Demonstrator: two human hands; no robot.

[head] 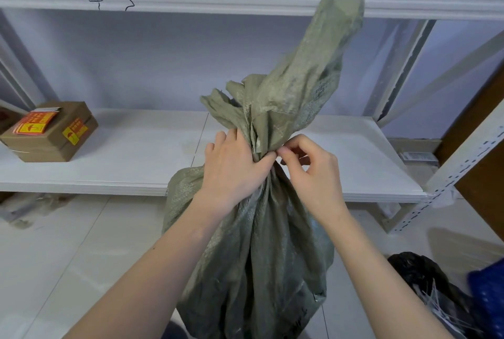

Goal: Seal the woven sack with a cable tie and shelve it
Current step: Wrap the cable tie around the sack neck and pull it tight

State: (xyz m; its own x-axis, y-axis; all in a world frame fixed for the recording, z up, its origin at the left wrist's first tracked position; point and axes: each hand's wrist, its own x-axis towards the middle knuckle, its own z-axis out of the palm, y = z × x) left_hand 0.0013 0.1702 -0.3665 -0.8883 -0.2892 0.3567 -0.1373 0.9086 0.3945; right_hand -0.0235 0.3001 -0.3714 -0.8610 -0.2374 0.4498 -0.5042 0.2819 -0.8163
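At the centre of the frame the woven sack [253,243] stands on the floor before the lower shelf [136,158]. The left hand [234,167] has its grip clenched round the gathered neck. The right hand [308,167] pinches beside it, perhaps on a cable tie, too hidden to tell. A cardboard box [51,131] sits on the shelf at left.

Both forearms are bare, no sleeves showing. The left hand [234,167] and right hand [311,172] seem ringless.

Bright, even light; wide-angle bowing at edges.
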